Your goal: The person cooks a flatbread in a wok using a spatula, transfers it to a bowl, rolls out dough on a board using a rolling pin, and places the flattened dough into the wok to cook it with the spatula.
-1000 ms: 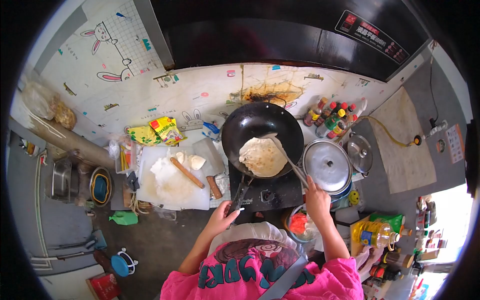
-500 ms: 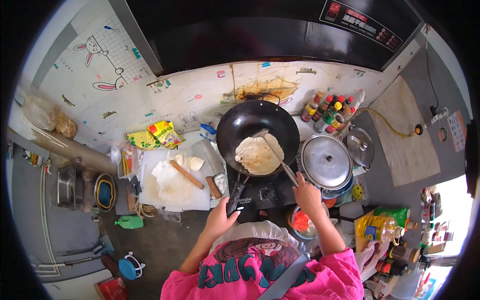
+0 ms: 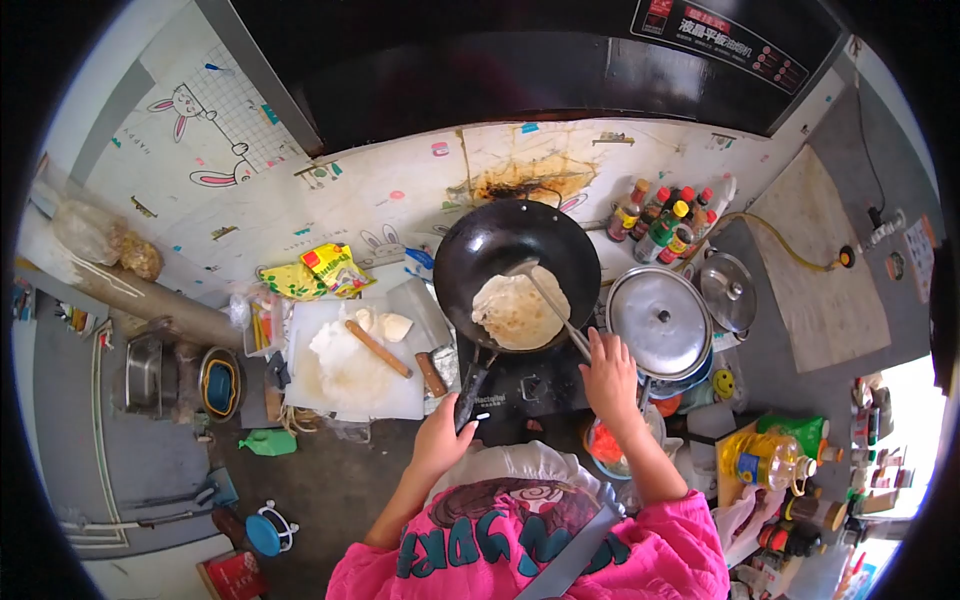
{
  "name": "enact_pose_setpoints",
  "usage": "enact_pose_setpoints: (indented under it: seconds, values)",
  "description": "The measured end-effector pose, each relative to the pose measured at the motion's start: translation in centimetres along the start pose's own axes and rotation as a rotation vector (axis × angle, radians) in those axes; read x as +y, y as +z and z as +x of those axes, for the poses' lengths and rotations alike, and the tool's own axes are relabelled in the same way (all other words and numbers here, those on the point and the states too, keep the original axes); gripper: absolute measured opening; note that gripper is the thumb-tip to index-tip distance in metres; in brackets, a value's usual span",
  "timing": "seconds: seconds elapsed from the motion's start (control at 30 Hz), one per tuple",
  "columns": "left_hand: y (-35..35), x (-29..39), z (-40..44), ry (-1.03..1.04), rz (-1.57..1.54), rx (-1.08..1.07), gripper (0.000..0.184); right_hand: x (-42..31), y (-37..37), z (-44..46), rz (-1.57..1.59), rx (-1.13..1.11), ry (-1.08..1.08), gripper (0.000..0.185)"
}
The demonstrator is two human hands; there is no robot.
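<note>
Range hood [image 3: 560, 75] spans the far wall over the burner, presumably to draw off smoke. Black wok [image 3: 500, 232] sits on the stove [image 3: 530, 395], handle pointing at the wearer, which puts it in easy reach. White cutting board [image 3: 403, 398] at its left, dusted with what looks like flour; a cleaver [image 3: 418, 310] lies along the edge nearest the wok and a rolling pin [image 3: 378, 349] lies across the board, both likely parked there out of the way. Metal lid [image 3: 650, 340] just right of the wok; what it covers is mostly hidden. Flatbread [image 3: 510, 312], browned in spots, lies in the wok's near half. Left hand [image 3: 440, 437] is wrapped round the wok handle [image 3: 474, 385], apparently to steady the pan. Right hand [image 3: 610, 380] is at the near end of the spatula [image 3: 562, 318], fingers extended; cannot tell whether it grips. The spatula slants across the bread, blade at its far edge; whether underneath, unclear.
</note>
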State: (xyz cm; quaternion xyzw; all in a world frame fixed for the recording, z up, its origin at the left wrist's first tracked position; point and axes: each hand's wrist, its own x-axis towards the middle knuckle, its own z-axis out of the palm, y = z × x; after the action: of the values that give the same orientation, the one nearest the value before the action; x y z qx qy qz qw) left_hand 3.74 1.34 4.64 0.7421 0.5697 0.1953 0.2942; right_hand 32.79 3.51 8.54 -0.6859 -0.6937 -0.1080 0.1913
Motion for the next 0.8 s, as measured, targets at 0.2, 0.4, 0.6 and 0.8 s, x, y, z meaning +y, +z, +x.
enact_pose_setpoints:
  seconds: [0.2, 0.4, 0.6, 0.8]
  values:
    - [0.2, 0.0, -0.1, -0.029, -0.038, -0.018, 0.061, -3.1, 4.9, -4.5, 0.216, -0.396, -0.178, 0.022]
    - [-0.1, -0.1, -0.3, -0.024, -0.037, -0.044, 0.061, -3.6, 15.7, -7.4, -0.062, -0.544, -0.207, 0.025]
    - [0.2, -0.7, -0.5, 0.030, -0.056, -0.005, 0.061, -4.2, 15.2, -6.6, -0.129, -0.798, -0.040, 0.042]
    - [0.0, -0.7, -0.2, -0.012, -0.124, -0.066, 0.061, -3.8, 0.6, -0.8, -0.026, -0.225, 0.058, 0.050]
